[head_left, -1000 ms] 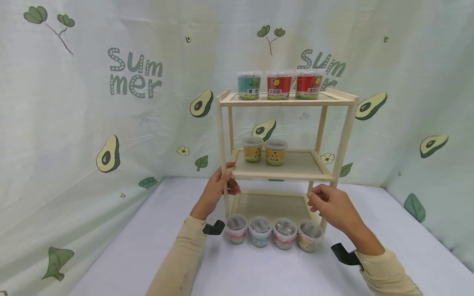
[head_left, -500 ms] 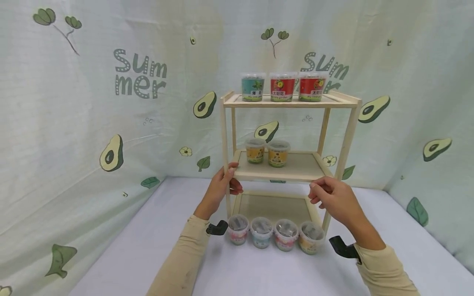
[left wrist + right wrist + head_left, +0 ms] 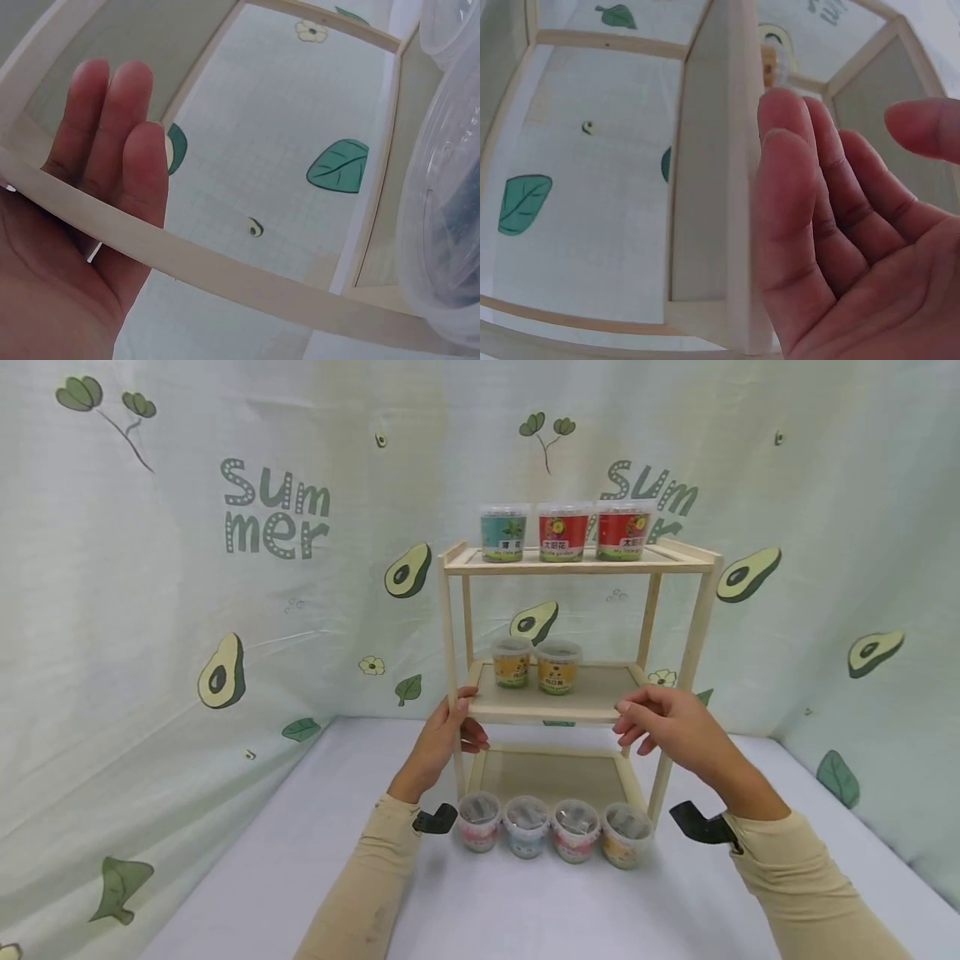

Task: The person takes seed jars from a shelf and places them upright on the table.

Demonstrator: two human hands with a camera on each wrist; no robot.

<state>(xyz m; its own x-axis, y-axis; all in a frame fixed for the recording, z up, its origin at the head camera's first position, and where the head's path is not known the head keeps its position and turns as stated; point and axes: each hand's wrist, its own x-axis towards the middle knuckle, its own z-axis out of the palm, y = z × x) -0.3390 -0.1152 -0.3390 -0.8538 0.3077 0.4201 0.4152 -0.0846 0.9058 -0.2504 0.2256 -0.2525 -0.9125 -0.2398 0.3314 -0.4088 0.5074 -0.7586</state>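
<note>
A light wooden three-tier shelf rack stands on the table. My left hand grips its front left post at the middle shelf, the thumb in front and the lower fingers reaching past the post in the left wrist view. My right hand is at the right end of the middle shelf's front edge, its fingers loosely bent and holding nothing. Two tubs with yellow labels, one left and one right, stand on the middle shelf.
On the top shelf stand a teal tub and two red tubs, one central and one right. Several lidded tubs, including a pale blue one, line up at the rack's foot. A printed curtain hangs behind the white table.
My right hand has risen and shifted a little left, from below the middle shelf to its front edge. The left hand keeps its hold on the post, and the tubs stay put.
</note>
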